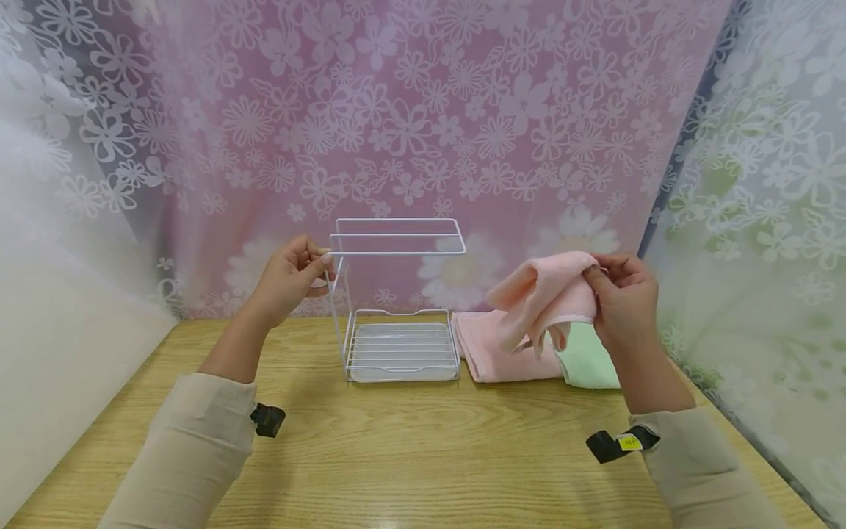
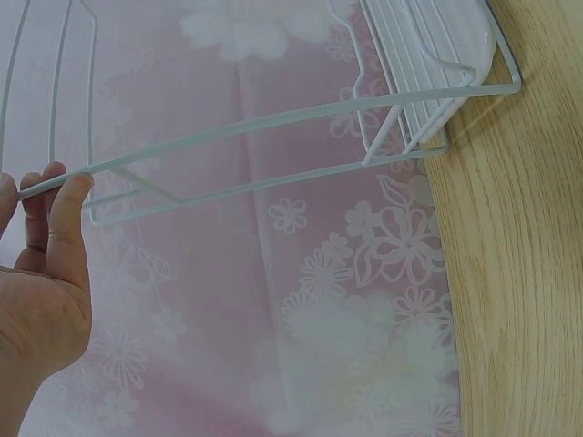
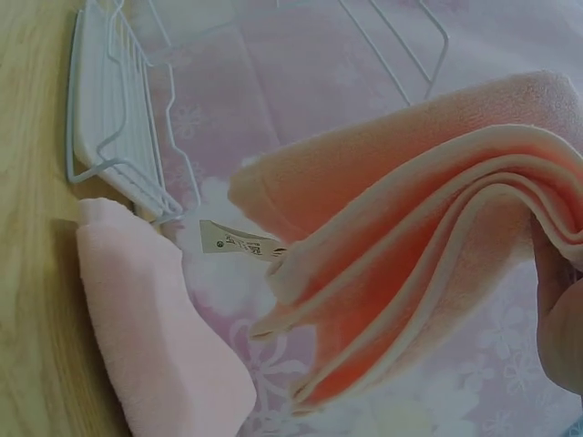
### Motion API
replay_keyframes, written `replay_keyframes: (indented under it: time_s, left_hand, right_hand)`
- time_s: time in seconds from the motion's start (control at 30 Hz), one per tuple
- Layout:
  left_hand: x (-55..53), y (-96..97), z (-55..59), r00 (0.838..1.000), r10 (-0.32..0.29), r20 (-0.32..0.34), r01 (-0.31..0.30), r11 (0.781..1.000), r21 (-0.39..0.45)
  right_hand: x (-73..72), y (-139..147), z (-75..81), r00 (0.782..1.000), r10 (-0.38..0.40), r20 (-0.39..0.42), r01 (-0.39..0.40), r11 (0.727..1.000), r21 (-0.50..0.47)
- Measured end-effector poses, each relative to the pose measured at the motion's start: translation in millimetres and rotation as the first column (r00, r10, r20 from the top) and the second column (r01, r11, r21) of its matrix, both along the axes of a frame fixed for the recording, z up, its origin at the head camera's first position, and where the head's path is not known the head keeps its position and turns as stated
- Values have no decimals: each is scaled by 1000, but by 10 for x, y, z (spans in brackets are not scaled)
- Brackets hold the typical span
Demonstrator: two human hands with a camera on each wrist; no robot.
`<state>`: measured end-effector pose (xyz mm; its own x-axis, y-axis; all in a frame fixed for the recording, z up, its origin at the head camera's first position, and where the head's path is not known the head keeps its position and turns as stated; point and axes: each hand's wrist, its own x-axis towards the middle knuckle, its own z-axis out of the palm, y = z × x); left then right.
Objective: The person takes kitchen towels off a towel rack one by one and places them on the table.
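Observation:
A white wire rack (image 1: 399, 253) with a slatted base and white drip tray (image 1: 403, 375) stands near the table's back edge. My left hand (image 1: 291, 279) pinches the rack's upper left corner between thumb and fingers, as the left wrist view (image 2: 55, 264) also has it. Raised to the right of the rack, my right hand (image 1: 628, 301) grips a folded pink towel (image 1: 555, 290) by one end, and its layers droop toward the rack. A label (image 3: 239, 242) hangs from this towel in the right wrist view.
Beneath the held towel, another folded pink towel (image 1: 489, 345) lies on the table against the rack's right side. A folded green towel (image 1: 591, 356) is beside it, partly behind my right hand. Wooden tabletop (image 1: 396, 455) spreads in front; a flowered pink curtain (image 1: 410, 132) hangs behind.

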<state>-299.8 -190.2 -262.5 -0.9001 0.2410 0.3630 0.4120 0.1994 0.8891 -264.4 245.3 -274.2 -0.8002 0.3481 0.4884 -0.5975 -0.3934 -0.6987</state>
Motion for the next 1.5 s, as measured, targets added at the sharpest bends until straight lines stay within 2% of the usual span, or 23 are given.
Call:
replay_keyframes:
  time_s: [0.23, 0.63, 0.87, 1.17, 1.5]
  left_hand:
    - [1, 5, -1, 1000, 0, 4, 0, 1000, -2]
    - [-9, -6, 3, 1000, 2, 14, -3, 1000, 6]
    - [-9, -6, 0, 1000, 3, 18, -3, 1000, 11]
    - [0, 0, 7, 1000, 10, 21, -10, 1000, 3]
    - [-1, -8, 8, 1000, 6, 17, -6, 1000, 2]
  right_hand:
    - [39, 10, -152, 998, 50, 23, -52, 996, 74]
    - [153, -66, -283, 994, 100, 53, -106, 985, 134]
    - [293, -125, -325, 987, 138, 80, -149, 977, 156]
    - [471, -268, -415, 978, 133, 159, -159, 974, 164]
    - [609, -400, -608, 966, 201, 162, -231, 953, 196]
